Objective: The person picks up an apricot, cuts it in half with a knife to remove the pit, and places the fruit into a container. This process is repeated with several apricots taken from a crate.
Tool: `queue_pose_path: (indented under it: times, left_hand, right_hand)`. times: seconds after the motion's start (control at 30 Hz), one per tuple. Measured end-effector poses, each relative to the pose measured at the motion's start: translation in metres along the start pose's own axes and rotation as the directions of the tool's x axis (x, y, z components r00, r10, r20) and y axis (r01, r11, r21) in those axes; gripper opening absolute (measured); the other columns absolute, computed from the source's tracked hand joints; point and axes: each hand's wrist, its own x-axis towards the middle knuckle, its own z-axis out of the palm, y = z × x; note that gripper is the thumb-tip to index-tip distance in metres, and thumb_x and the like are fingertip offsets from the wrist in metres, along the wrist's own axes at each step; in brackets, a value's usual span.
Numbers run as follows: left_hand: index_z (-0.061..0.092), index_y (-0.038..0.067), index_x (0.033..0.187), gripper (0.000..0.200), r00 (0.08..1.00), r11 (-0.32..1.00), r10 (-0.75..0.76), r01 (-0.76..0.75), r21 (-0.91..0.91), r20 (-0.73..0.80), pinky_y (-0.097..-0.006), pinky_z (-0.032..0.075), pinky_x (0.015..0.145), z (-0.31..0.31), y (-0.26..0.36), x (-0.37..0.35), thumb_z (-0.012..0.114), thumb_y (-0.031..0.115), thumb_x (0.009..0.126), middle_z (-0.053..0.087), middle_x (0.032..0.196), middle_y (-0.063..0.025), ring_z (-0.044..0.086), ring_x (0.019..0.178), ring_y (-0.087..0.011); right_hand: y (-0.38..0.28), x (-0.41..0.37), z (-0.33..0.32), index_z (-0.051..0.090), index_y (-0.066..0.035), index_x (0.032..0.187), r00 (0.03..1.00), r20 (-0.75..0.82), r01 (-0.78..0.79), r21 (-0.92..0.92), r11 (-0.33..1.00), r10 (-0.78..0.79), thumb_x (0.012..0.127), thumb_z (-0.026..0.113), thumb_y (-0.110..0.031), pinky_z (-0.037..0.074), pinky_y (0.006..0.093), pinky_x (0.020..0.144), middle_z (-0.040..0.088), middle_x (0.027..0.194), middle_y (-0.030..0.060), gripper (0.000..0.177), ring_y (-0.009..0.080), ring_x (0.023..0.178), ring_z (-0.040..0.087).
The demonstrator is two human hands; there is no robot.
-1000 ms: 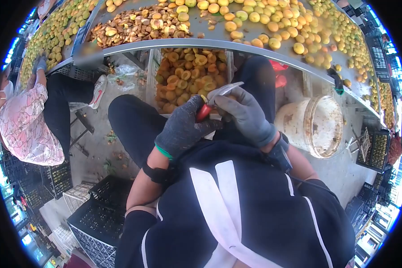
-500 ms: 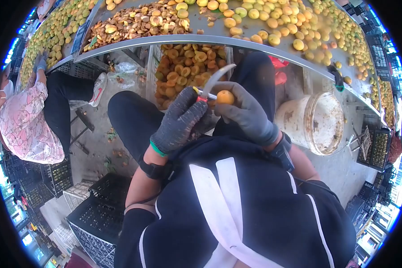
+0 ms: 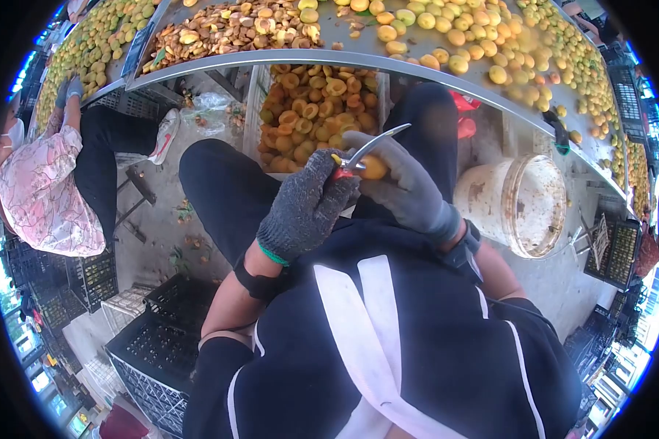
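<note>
Blade beside gloved fingers, small fruit between two hands

Head view: at the centre of the frame, the left hand (image 3: 307, 208), in a dark knit glove, has its fingers curled closed around the red handle (image 3: 340, 173) of a cutting tool. Its curved blade (image 3: 381, 143) points to the upper right, passing close over the right hand (image 3: 417, 190). That hand's grey-gloved fingers are partly bent around one orange-yellow fruit (image 3: 374, 167), which sits just beside the tool; whether the metal touches it is hard to tell.

The likeliest trouble is a slip: round fruit could roll in smooth gloves, letting the edge skid onto the right fingers. Squeezing too hard might bruise the flesh, and a loose hold could drop it.

Above the hands, at upper centre, halved fruit (image 3: 318, 110) fills a pale crate (image 3: 252, 113). Whole fruit (image 3: 476, 36) covers the upper right of the table (image 3: 271, 58); a bucket (image 3: 483, 197) lies tilted at right.
</note>
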Motion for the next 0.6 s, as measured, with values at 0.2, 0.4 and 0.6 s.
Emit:
queue_pose_path:
  times: [0.2, 0.4, 0.6]
  left_hand:
    - [0.055, -0.001, 0.109, 0.025, 0.975, 0.961, 0.204, -0.183, 0.206, -0.086, -0.0399, 0.051, 0.067, 0.007, -0.01, -0.003, 0.061, 0.018, 0.093, 0.064, 0.087, -0.021, 0.065, 0.078, -0.0382]
    - [0.055, -0.002, 0.111, 0.029, 0.987, 0.964, 0.143, -0.124, 0.235, -0.069, -0.0406, 0.05, 0.062, 0.009, -0.007, -0.005, 0.062, 0.02, 0.093, 0.064, 0.083, -0.0207, 0.065, 0.072, -0.0376]
    - [0.052, -0.005, 0.119, 0.039, 0.951, 0.884, 0.31, -0.28, 0.375, -0.022, -0.0411, 0.052, 0.064, 0.013, -0.02, -0.002, 0.062, 0.02, 0.091, 0.064, 0.083, -0.0214, 0.065, 0.073, -0.0383]
  right_hand:
    - [-0.009, -0.001, -0.002, 0.051, -0.001, 0.13, 0.996, 0.022, 0.084, -0.176, 0.981, -0.081, 0.085, 0.064, -0.002, 0.038, 0.0357, 0.103, 0.053, 0.13, 0.0146, 0.047, 0.029, 0.121, 0.05]
    - [-0.013, -0.003, 0.001, 0.05, -0.001, 0.131, 0.995, -0.009, 0.096, -0.173, 0.98, -0.099, 0.086, 0.062, 0.0, 0.041, 0.0348, 0.101, 0.053, 0.128, 0.0154, 0.046, 0.0286, 0.117, 0.054]
    - [-0.016, -0.006, 0.01, 0.05, 0.0, 0.133, 0.971, -0.097, 0.178, -0.312, 0.933, -0.218, 0.083, 0.059, 0.012, 0.044, 0.0334, 0.096, 0.055, 0.118, 0.0155, 0.052, 0.0295, 0.112, 0.056]
